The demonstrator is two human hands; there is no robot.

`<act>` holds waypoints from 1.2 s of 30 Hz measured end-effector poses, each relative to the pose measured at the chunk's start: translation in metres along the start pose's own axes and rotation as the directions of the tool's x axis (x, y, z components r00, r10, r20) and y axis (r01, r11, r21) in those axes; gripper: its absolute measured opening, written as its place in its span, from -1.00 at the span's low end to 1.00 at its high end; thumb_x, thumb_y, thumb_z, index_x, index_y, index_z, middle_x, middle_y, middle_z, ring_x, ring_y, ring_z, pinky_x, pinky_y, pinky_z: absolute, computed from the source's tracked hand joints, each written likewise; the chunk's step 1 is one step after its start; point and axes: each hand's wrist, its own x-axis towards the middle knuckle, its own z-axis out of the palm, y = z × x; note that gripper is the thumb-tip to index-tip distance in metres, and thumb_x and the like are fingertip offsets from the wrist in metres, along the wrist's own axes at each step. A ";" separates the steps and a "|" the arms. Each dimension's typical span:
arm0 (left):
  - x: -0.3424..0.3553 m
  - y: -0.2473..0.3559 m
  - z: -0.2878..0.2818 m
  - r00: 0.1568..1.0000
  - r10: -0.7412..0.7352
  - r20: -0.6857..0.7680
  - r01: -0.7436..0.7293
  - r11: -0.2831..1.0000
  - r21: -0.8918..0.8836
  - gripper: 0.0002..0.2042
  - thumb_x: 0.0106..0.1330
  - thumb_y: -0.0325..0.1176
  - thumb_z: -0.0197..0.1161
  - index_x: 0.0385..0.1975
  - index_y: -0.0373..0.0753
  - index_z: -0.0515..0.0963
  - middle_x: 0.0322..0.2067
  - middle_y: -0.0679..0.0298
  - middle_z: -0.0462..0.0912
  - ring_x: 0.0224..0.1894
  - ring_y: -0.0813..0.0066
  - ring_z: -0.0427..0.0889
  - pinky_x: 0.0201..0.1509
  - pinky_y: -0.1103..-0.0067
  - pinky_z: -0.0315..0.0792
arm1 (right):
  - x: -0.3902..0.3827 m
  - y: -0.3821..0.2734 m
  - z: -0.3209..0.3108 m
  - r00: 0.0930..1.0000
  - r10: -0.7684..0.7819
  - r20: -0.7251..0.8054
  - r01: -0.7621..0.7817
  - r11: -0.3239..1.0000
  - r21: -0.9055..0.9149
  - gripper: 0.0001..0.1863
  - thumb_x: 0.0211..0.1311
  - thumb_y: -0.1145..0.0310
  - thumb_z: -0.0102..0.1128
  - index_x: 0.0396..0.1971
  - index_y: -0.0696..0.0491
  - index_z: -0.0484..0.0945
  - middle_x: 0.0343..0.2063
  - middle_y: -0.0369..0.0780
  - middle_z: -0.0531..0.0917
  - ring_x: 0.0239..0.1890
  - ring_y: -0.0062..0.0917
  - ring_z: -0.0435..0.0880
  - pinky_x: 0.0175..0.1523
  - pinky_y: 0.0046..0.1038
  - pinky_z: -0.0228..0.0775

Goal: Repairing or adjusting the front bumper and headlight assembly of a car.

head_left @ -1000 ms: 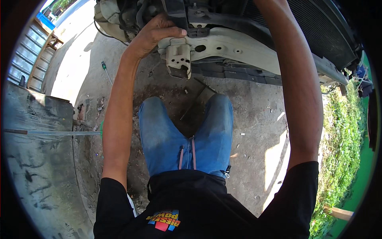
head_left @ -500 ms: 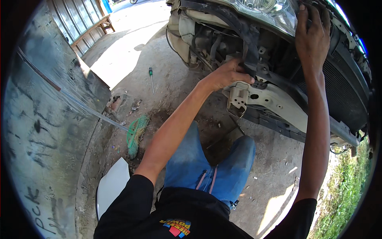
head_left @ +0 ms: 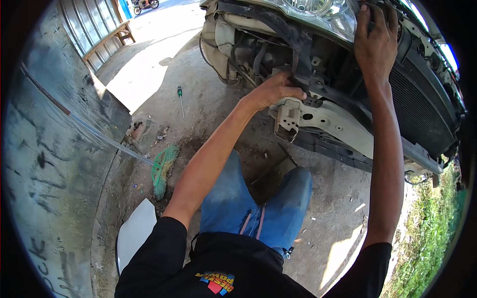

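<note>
The front of a car stands opened up before me, its headlight (head_left: 325,17) and pale metal crossmember (head_left: 333,116) exposed. My left hand (head_left: 273,93) reaches in under the headlight. Its thumb lies along the top of the crossmember near a holed end bracket (head_left: 287,119), while the other fingers curl out of sight beside a black strip (head_left: 300,59). Whatever they grip is hidden. Higher up, my right hand (head_left: 376,47) lies against the inner edge of the headlight with its fingers stretched out and apart. The radiator (head_left: 422,99) is to its right.
A green-handled screwdriver (head_left: 180,102) lies on the concrete floor (head_left: 208,129). At left are a green broom (head_left: 165,171), a white panel (head_left: 136,233) and a metal wall (head_left: 64,149). Grass (head_left: 432,238) grows at lower right. A bench (head_left: 112,37) and a motorbike (head_left: 146,6) appear far off.
The whole view has shifted slightly, so the car and both arms sit further left. Both hands keep their places on the car. More of the distant motorbike shows.
</note>
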 end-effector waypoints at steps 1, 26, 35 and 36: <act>0.001 0.000 0.000 1.000 0.013 -0.004 -0.013 1.000 0.015 -0.43 0.25 -0.28 0.43 0.24 -0.39 0.52 0.02 0.20 0.71 0.05 0.41 0.64 0.30 0.46 0.41 | 0.000 0.001 0.000 1.000 -0.013 0.000 0.013 1.000 0.002 -0.67 0.59 0.27 0.02 0.06 0.16 0.63 0.19 0.16 0.58 0.44 0.13 0.34 0.41 0.02 0.26; -0.004 -0.021 0.009 0.992 0.048 -0.116 -0.043 0.998 0.040 -0.49 0.30 -0.48 0.33 0.28 -0.35 0.45 -0.09 0.14 0.74 -0.02 0.45 0.67 0.15 0.48 0.49 | 0.003 0.005 0.010 0.993 0.082 -0.085 -0.075 0.994 0.085 -0.54 0.62 0.08 0.02 0.08 0.20 0.62 0.04 0.01 0.71 0.04 -0.04 0.72 0.18 -0.13 0.48; -0.013 -0.022 0.021 0.929 0.135 -0.343 -0.099 0.988 0.119 -0.75 0.32 -0.47 0.25 -0.05 -0.41 0.60 -0.33 0.19 0.76 -0.35 0.62 0.56 -0.24 0.53 0.46 | -0.002 0.013 0.014 0.972 0.232 -0.023 -0.214 0.927 0.309 -0.40 0.64 -0.07 -0.16 0.07 0.17 0.66 -0.04 -0.04 0.77 -0.01 -0.24 0.72 0.20 -0.28 0.44; -0.012 -0.022 0.024 0.917 0.139 -0.375 -0.104 0.988 0.111 -0.79 0.33 -0.47 0.25 -0.10 -0.41 0.60 -0.38 0.21 0.73 -0.39 0.64 0.52 -0.29 0.54 0.42 | -0.001 0.016 0.014 0.977 0.211 0.001 -0.202 0.932 0.301 -0.40 0.64 -0.07 -0.15 0.08 0.16 0.66 -0.03 -0.05 0.76 0.01 -0.24 0.71 0.22 -0.28 0.42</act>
